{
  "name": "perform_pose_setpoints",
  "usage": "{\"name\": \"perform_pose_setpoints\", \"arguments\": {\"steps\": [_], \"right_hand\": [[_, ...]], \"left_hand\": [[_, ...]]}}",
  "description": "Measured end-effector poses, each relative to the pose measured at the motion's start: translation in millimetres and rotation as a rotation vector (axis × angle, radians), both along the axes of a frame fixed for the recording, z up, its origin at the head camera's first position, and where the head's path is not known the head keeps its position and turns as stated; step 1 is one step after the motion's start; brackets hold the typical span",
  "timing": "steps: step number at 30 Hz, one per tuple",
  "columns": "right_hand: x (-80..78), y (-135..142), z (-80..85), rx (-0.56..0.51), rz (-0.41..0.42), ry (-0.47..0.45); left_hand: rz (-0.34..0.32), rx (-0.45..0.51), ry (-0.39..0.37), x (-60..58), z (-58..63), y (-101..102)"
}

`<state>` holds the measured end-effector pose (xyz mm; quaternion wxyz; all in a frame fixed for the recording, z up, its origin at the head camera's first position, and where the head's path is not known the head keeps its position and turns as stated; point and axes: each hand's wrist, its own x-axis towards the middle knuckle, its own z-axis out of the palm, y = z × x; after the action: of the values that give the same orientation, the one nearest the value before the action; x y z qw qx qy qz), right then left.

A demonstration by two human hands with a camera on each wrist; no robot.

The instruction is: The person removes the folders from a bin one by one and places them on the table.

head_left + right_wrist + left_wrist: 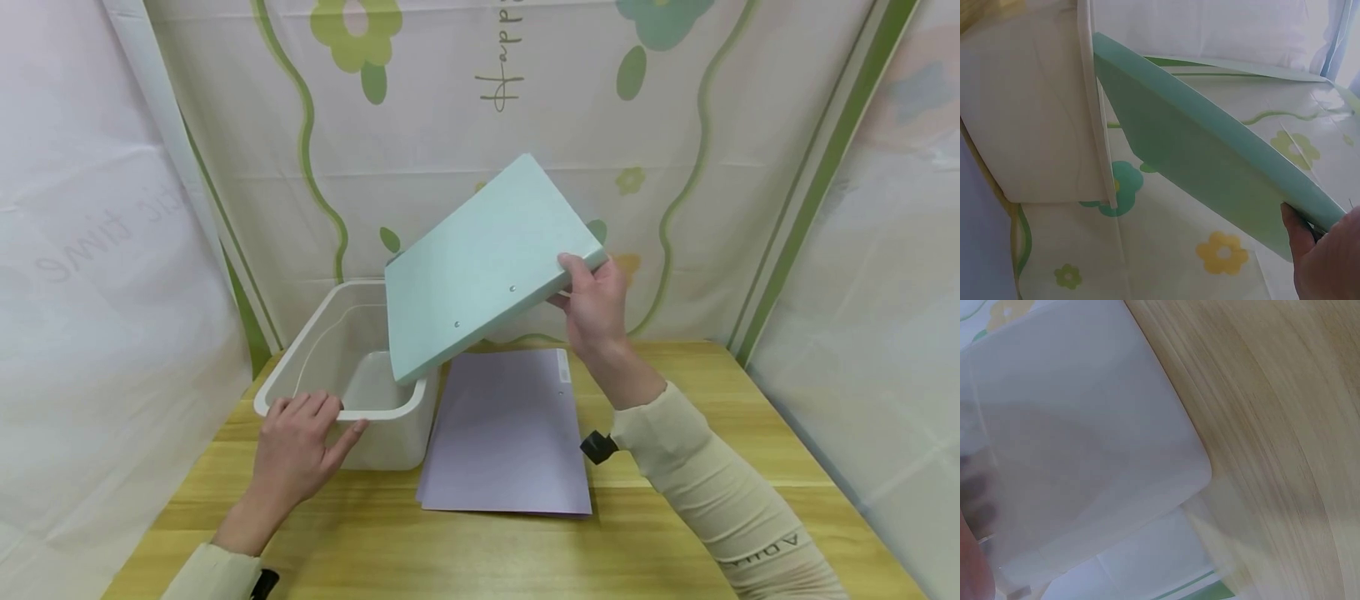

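Note:
A mint-green ring binder is tilted in the air, its lower left corner over the right rim of a white plastic bin. My right hand grips the binder's spine near its right end, thumb on the cover and fingers underneath. In the right wrist view the binder slants down from the hand towards the bin wall. My left hand holds the bin's near rim, its fingers hooked over the edge. The left wrist view shows the bin's outer wall, with the fingers faintly visible through it.
Purple folders or sheets lie stacked on the wooden table, just right of the bin, with a white label at the top right. A flower-patterned curtain stands behind the table, and pale sheets hang at both sides.

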<state>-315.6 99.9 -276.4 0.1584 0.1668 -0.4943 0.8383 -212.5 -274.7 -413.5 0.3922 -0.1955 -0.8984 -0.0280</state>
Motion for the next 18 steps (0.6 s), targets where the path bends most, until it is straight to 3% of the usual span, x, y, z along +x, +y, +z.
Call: {"name": "perform_pose_setpoints", "arguments": {"steps": [18], "right_hand": [[-0.1, 9.9, 3.2, -0.027, 0.01, -0.041]], "left_hand": [[-0.009, 0.003, 0.011, -1.6, 1.6, 0.6]]}}
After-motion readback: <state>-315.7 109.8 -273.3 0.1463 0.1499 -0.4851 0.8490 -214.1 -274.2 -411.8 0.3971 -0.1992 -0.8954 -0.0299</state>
